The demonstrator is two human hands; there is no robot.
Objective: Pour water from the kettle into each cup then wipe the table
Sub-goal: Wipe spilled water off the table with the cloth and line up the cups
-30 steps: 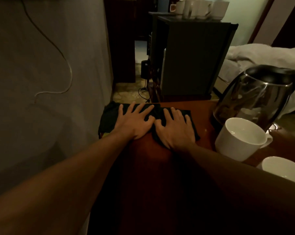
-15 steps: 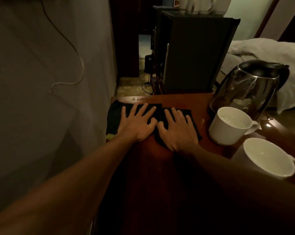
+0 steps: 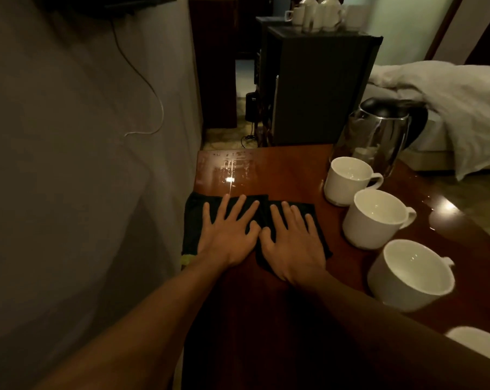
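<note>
A dark cloth (image 3: 194, 220) lies flat on the reddish wooden table (image 3: 280, 167) by its left edge. My left hand (image 3: 228, 233) and my right hand (image 3: 290, 240) press on it side by side, fingers spread and straight. A steel kettle (image 3: 379, 136) with a black lid stands at the table's far right corner. Three white cups run in a row toward me on the right: the far cup (image 3: 346, 181), the middle cup (image 3: 374, 219) and the near cup (image 3: 410, 274). The rim of another white cup (image 3: 474, 343) shows past my right forearm.
A grey wall (image 3: 83, 164) with a hanging cable runs along the table's left edge. Beyond the table stands a dark cabinet (image 3: 322, 85) with white crockery on top. A bed with white bedding (image 3: 449, 88) lies at the right. A wet sheen marks the table's far left part.
Both hands have slid the cloth toward me, away from the far edge, leaving a wet sheen there. The view has tilted down and more cups have come into sight.
</note>
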